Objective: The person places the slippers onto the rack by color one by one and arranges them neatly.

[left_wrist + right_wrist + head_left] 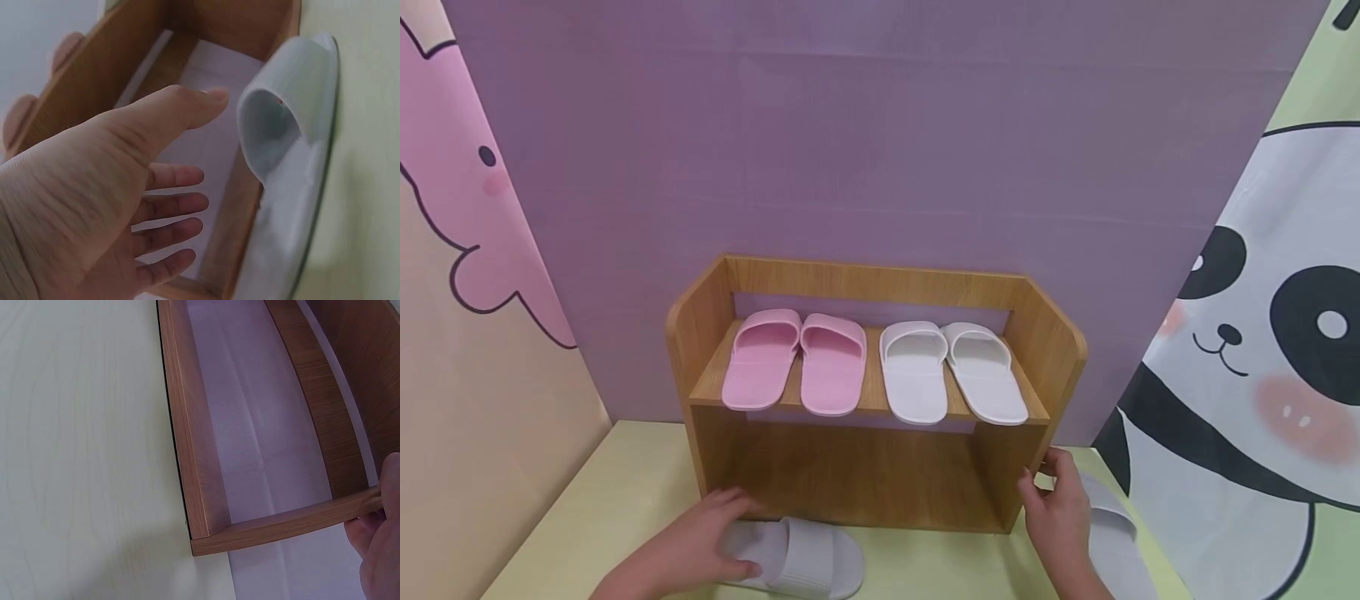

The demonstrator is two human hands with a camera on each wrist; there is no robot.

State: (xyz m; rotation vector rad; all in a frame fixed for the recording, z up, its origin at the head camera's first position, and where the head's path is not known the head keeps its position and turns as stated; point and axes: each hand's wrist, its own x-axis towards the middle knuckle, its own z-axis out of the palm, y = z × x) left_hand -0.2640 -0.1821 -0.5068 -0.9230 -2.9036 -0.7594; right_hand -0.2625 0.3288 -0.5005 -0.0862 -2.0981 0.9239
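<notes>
Purple backdrop (880, 150) behind, now: two-tier wood-grain shoe rack (865, 479), gripped at its side by right fingers (1062, 467); pale slipper (805, 557) crosswise in front, near wide-spread left fingers (172, 236).

my left hand (700, 540): bare, same for the bit of forearm (628, 579) in the head view. thumb (178, 109) broad at the base, tapering, short nail (204, 92) just visible. four slim fingers (178, 205), rounded tips, creases at the joints. fine skin lines toward the wrist (14, 256). right hand (1060, 518) also bare; its own wrist view catches only part, at the edge, details soft.
</notes>
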